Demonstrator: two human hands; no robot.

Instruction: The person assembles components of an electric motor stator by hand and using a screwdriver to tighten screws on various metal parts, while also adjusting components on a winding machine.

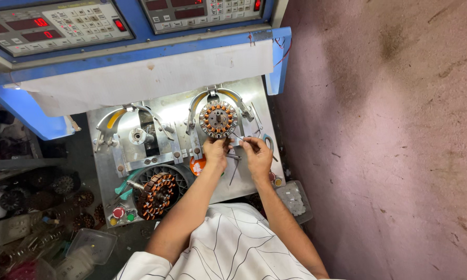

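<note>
Stator, round, with copper-coloured windings around a metal core, sits clamped in the right-hand winding fixture near the back right corner of the steel work plate. Left hand is at the stator's lower edge, fingers pinched narrow on what looks like fine wire, though the strand itself is too thin to confirm. Right hand is just beside it to the right, fingertips closed together on the same spot or on a small wire end; cannot tell which. Thin metal rods lie on the plate between and just below the hands. Orange round part shows on the plate directly left of the left wrist. Scissors with pale blue handles rest near the plate's right edge, just beyond the right hand. Left-hand winding fixture stands with a bare spindle at its centre. Second wound stator sits inside a dark ring at the plate's front edge, a green-handled tool touching its left side. Red, green and yellow buttons are at the front left corner. Clear plastic tray holding small white pieces hangs off the front right corner. Blue control panel with red digit displays and keypads stands behind the plate.
</note>
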